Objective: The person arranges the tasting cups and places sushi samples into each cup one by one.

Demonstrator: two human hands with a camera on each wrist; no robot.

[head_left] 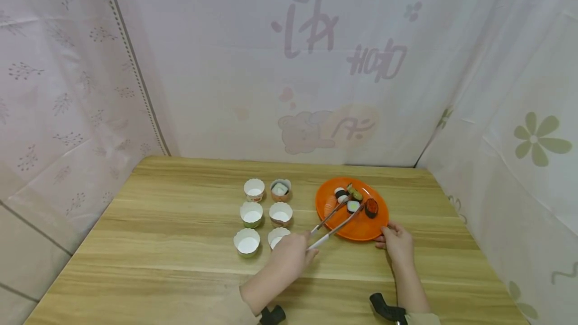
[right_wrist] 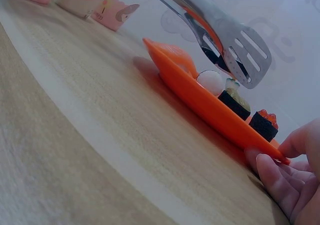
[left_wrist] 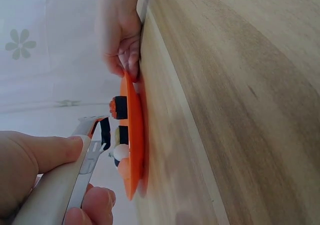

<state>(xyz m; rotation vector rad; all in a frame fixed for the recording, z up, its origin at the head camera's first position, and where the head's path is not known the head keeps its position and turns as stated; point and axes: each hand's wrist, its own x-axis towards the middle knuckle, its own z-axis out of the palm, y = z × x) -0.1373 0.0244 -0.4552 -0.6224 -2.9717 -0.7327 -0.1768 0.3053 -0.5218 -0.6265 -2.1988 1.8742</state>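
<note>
My left hand [head_left: 291, 255] holds metal tongs [right_wrist: 245, 50] with pale handles, its thumb lying along one handle in the left wrist view. The tongs reach over an orange plate [head_left: 356, 232] of toy-like sushi. In the head view, a white roll with a green centre [head_left: 353, 206] shows between the tong tips; whether they grip it I cannot tell. My right hand [head_left: 399, 245] pinches the plate's near right rim between thumb and fingers. On the plate lie a red-topped roll [head_left: 371, 208], a green-topped piece [head_left: 354, 193], an orange piece [head_left: 330, 206] and dark-wrapped white pieces [head_left: 340, 192].
Several scalloped paper cups stand in two columns left of the plate. The back right cup [head_left: 280, 197] holds a white piece [head_left: 279, 189]; the front right cup [head_left: 276, 237] is partly behind my left hand. Patterned curtains [head_left: 217, 89] border the wooden table [head_left: 158, 224].
</note>
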